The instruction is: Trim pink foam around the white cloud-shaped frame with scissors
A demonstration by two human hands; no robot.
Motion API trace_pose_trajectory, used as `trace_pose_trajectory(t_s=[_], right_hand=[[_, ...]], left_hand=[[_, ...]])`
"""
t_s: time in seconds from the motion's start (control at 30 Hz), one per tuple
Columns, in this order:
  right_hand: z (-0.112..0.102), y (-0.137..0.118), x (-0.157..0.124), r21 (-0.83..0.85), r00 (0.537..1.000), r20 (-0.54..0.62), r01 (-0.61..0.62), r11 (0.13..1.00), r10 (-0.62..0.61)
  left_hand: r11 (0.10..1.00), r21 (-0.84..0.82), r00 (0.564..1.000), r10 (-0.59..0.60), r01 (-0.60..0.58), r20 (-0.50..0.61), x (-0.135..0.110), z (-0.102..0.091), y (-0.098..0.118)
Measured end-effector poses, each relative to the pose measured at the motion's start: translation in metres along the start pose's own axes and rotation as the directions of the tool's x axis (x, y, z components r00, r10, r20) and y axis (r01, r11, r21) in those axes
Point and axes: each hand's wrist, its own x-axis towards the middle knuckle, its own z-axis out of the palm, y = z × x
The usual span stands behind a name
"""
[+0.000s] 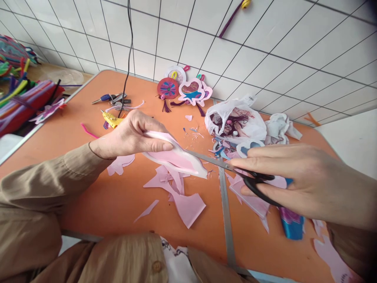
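My left hand [135,135] pinches a pink and white cut-out [185,161], bent along its length, between thumb and fingers above the orange table. In my right hand [303,181] is a pair of black-handled scissors [259,184], with fingers through the loops. The blades point left and lie against the upper edge of the cut-out. Whether they are parted there I cannot make out. Below the cut-out lie pink paper scraps [188,206], and another pink cut-out [120,164] rests under my left wrist.
Decorated ornaments [167,88] lean by the tiled wall. A white plastic bag [253,122] holds dark tassels. Keys [118,98] and a yellow glue gun [112,119] with a black cable are at the back left. Pipe cleaners [23,102] lie far left. A metal seam [225,220] crosses the table.
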Motion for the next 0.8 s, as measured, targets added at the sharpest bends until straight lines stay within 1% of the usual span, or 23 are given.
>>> trace_pose_trajectory(t_s=[0.07, 0.1, 0.23, 0.33, 0.5, 0.57, 0.67, 0.8], right_hand=[[-0.0015, -0.0013, 0.0028, -0.006, 0.995, -0.002, 0.095, 0.995, -0.095], [-0.0018, -0.0015, 0.0035, -0.015, 0.992, -0.006, 0.123, 0.992, -0.123], [0.0019, 0.0005, -0.0003, -0.018, 0.993, -0.026, 0.115, 0.993, -0.116], [0.0057, 0.0034, -0.0045, 0.002, 0.995, -0.048, 0.090, 0.996, -0.090], [0.0020, 0.0042, 0.0004, -0.012, 0.990, -0.006, 0.142, 0.990, -0.142], [0.0003, 0.0034, 0.0026, -0.017, 0.989, -0.010, 0.146, 0.989, -0.146], [0.0020, 0.0025, 0.0010, -0.006, 0.993, -0.014, 0.115, 0.993, -0.115], [0.0078, 0.0015, -0.0057, 0.055, 0.999, -0.053, -0.001, 0.999, 0.004]], left_hand=[[1.000, 0.001, 1.000, -0.010, 0.010, 0.000, -0.0004, 0.0000, 0.0005], [1.000, 0.002, 1.000, -0.008, 0.008, 0.001, -0.0006, 0.0000, 0.0008], [1.000, -0.010, 1.000, 0.014, -0.014, -0.005, -0.0007, 0.0003, 0.0014], [1.000, -0.031, 1.000, -0.003, 0.002, -0.008, -0.0001, 0.0004, 0.0005], [0.999, -0.031, 1.000, -0.017, 0.017, -0.001, -0.0002, 0.0004, 0.0014], [0.999, -0.030, 1.000, -0.021, 0.021, 0.000, -0.0005, 0.0007, 0.0037], [0.998, -0.041, 0.999, -0.041, 0.041, 0.002, -0.0004, 0.0011, 0.0068], [0.998, -0.038, 0.999, -0.052, 0.052, -0.004, 0.0001, 0.0009, 0.0080]])
